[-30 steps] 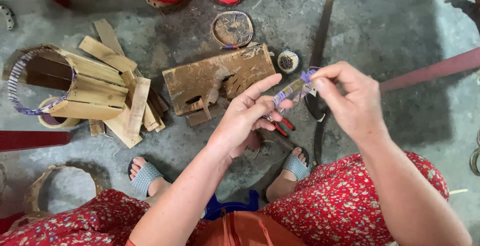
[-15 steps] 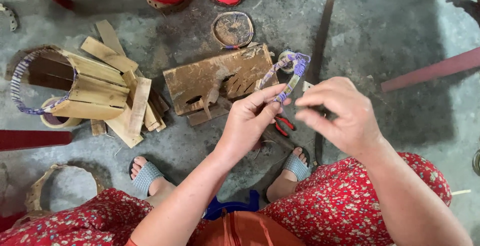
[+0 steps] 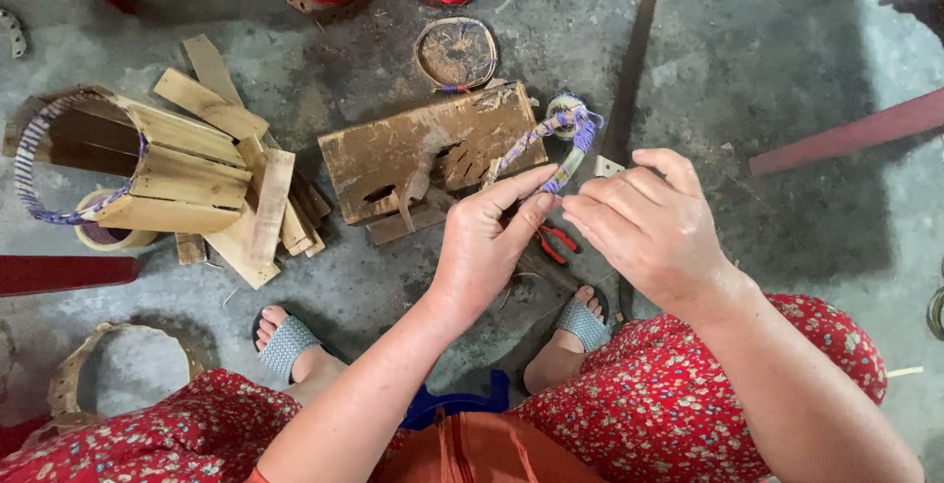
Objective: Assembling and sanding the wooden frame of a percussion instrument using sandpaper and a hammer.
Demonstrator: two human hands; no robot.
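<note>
The concrete floor [image 3: 767, 80] is used as the workbench here, with everything laid within arm's reach of the seated person. Biggest piece is the bamboo-slat basket [image 3: 147, 163], tipped on its side at the left with its mouth bound by a purple-and-white band, and loose slats [image 3: 261, 208] are piled just beside it, probably so they can be grabbed one at a time. A worn wooden block [image 3: 433, 153] is set right in front of the feet, between the basket and a long dark blade [image 3: 629, 80] that is laid flat at the right. A small woven ring [image 3: 455, 53] is parked behind the block, and red-handled pliers [image 3: 554, 239] are mostly hidden under the hands. The curved purple-wrapped strip [image 3: 560, 144] is held up over the block's right end, so both hands can work it. It is pinched at its lower end by the left hand [image 3: 487, 247], thumb and forefinger pressed together on it. The right hand [image 3: 649, 227] is curled with fingertips bunched just at that same end; whether the strip is actually gripped there can't quite be told.
</note>
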